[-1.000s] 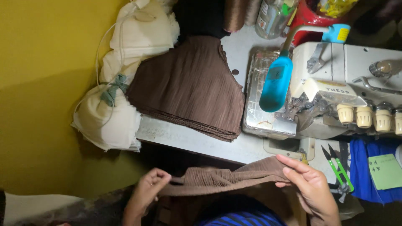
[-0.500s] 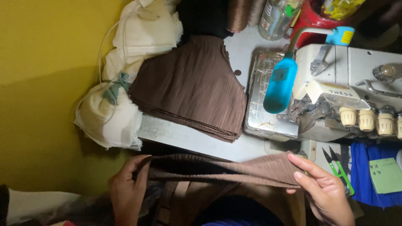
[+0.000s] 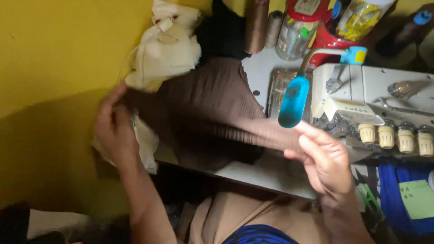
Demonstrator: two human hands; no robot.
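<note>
I hold a brown ribbed fabric piece [image 3: 212, 122] stretched between both hands, raised over the table. My left hand [image 3: 113, 124] grips its left end near the yellow wall, beside a cream cloth bundle [image 3: 165, 49]. My right hand [image 3: 323, 156] pinches the right end in front of the sewing machine [image 3: 384, 104]. Under the held piece lies a stack of the same brown fabric [image 3: 217, 86] on the table. The picture is motion-blurred.
A blue lamp head [image 3: 294, 101] on a bent neck hangs over the machine's left side. Thread cones [image 3: 257, 25] and plastic jars [image 3: 298, 29] stand at the back. Green-handled snips [image 3: 368, 196] and a green note [image 3: 418, 199] lie at the right.
Both hands have lifted the brown piece from my lap up over the table and the stack. The left hand swung out to the left, towards the wall.
</note>
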